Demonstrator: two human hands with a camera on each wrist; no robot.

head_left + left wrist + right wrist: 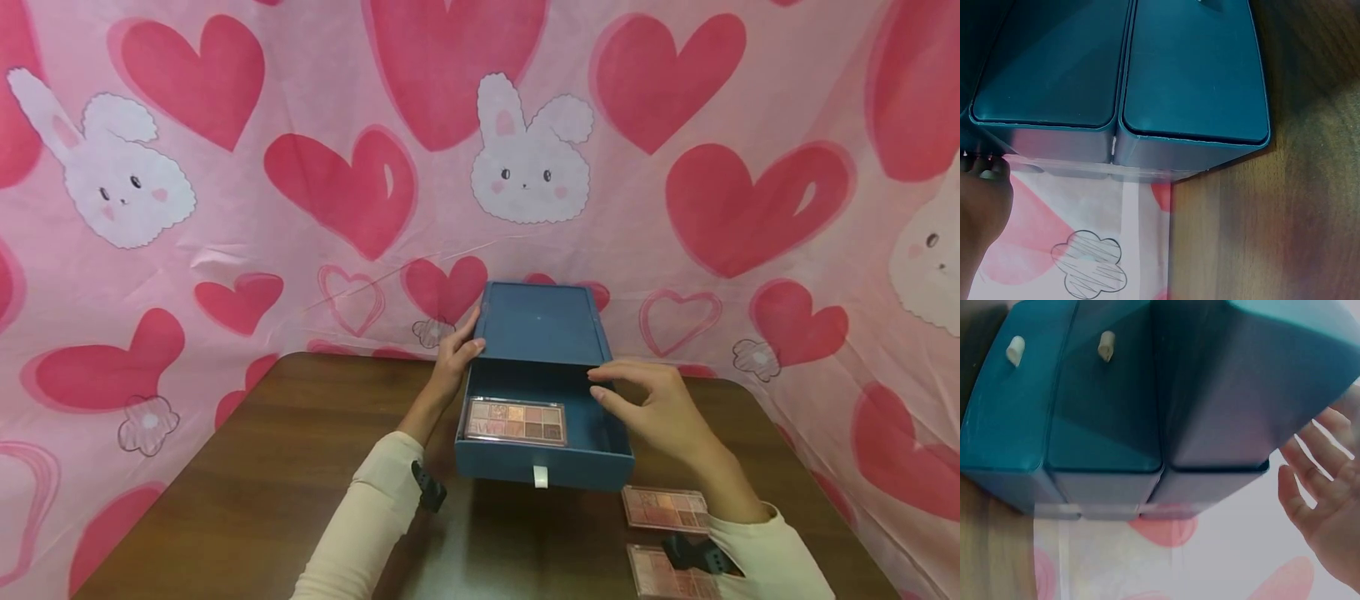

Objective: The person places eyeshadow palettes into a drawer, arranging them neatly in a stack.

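A blue drawer cabinet (536, 321) stands on the table with its top drawer (543, 467) pulled out. Inside, at the drawer's left, lies an eyeshadow palette (516, 421) with a clear lid. My left hand (452, 358) rests against the cabinet's upper left side, thumb near the front corner; part of this hand (982, 200) shows in the left wrist view. Over the drawer's right rim is my right hand (656, 408), fingers loosely bent and nothing between them. In the right wrist view this hand (1329, 481) is beside the drawer, its fingers spread.
Two more palettes, one farther back (663, 508) and one nearer (667, 575), lie on the wooden table (300, 483) at the right, the nearer partly behind the right forearm. Lower drawers with white pull tabs (1107, 345) sit below. A pink heart-and-rabbit cloth (330, 75) hangs behind.
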